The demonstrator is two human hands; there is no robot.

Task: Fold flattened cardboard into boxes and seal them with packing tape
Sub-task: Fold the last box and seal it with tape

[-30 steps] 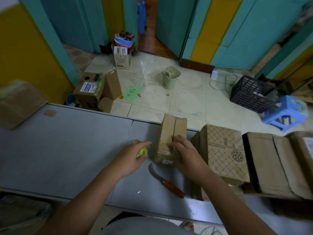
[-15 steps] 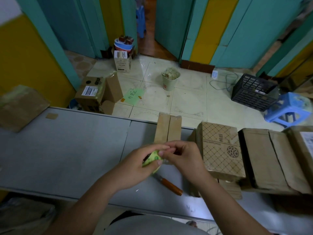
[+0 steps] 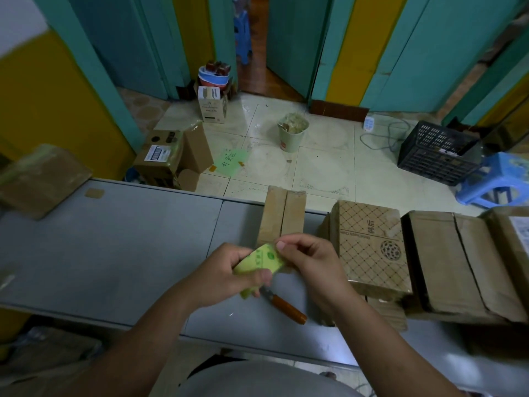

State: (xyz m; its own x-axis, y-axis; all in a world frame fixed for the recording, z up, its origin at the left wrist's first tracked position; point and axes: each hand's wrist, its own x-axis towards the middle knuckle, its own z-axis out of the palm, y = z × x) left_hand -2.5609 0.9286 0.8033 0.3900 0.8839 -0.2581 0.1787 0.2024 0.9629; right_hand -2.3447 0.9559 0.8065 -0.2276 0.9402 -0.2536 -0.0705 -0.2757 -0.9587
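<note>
A small folded cardboard box [image 3: 282, 216] stands on the grey table [image 3: 114, 247], its two top flaps meeting at a seam. Just in front of it my left hand [image 3: 226, 275] grips a roll of yellow-green packing tape [image 3: 262, 260]. My right hand [image 3: 310, 260] pinches the tape at the roll's upper right edge with thumb and fingertips. Both hands hover above the table, close to the box's near face.
A knife with an orange-brown handle [image 3: 287, 308] lies on the table below my hands. Several more cardboard boxes [image 3: 372, 247] sit to the right. A flat cardboard piece [image 3: 40, 179] lies far left. Beyond the table are a floor box [image 3: 163, 159], a bin [image 3: 292, 131], a black crate [image 3: 438, 153] and a blue stool [image 3: 492, 181].
My right hand left the top of the small box and came to the tape roll. My left hand lifted the roll up off the table in front of the box.
</note>
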